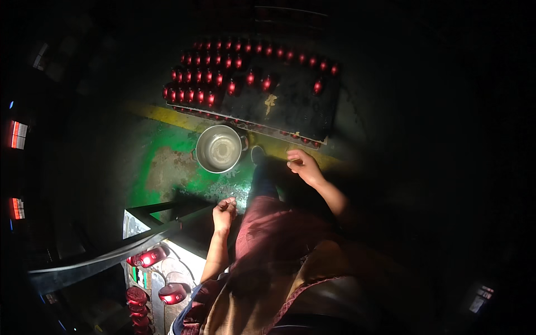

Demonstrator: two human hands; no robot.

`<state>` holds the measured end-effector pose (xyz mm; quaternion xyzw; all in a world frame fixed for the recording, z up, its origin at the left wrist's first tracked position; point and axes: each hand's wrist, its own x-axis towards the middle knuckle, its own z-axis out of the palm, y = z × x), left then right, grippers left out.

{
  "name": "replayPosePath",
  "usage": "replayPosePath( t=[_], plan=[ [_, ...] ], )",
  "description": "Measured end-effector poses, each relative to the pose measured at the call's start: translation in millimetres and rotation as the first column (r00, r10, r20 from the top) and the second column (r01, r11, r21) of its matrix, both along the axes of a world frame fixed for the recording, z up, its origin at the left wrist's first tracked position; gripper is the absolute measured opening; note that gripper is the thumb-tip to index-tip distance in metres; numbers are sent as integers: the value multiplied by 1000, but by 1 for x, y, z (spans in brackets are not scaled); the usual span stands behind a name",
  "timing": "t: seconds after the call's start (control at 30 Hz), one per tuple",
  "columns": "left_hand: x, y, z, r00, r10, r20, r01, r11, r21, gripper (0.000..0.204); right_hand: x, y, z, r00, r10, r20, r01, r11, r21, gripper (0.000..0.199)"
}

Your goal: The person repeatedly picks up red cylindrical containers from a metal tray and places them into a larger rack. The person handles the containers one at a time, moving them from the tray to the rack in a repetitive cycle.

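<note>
My left hand (224, 209) hangs low over the green floor, its fingers curled together; whether anything small is inside them is hidden. My right hand (303, 166) is held out ahead on the right, thumb and fingers apart, with nothing seen between them. Between the hands and farther off stands a round metal pot (219, 148) with side handles, on the floor, touched by neither hand. Beyond it lies a dark board (290, 100) bearing rows of red, shiny, rounded parts (200, 76). They crowd its left side and run along the far edge; a few stand singly in the middle.
At lower left is a bench (192, 262) with more red parts (173, 293), some stacked, and a dark bar (106, 257) across its front. More red pieces show under the board's near edge. A yellow line (162, 115) crosses the floor. The surroundings are very dark.
</note>
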<state>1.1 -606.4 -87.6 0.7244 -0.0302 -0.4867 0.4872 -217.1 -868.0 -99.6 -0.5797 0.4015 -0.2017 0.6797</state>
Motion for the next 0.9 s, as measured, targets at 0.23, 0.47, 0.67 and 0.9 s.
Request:
replayPosePath(
  t=[0.23, 0.47, 0.67, 0.9],
  plan=[
    [173, -206, -66, 991, -135, 4, 134, 984, -117, 24, 46, -98, -38, 955, -100, -279, 159, 968, 197, 39],
    [297, -375, -149, 737, -367, 568, 377, 920, 105, 47, 127, -161, -96, 928, -111, -356, 49, 983, -179, 41],
    [322, -474, -262, 346, -665, 662, 473, 733, 489, 59, 164, -130, -202, 597, 282, -751, -387, 921, 38, 59],
    [312, -513, -354, 384, -313, 869, 333, 924, 186, 66, 162, -109, -229, 219, 434, -874, -691, 702, 175, 52]
  ],
)
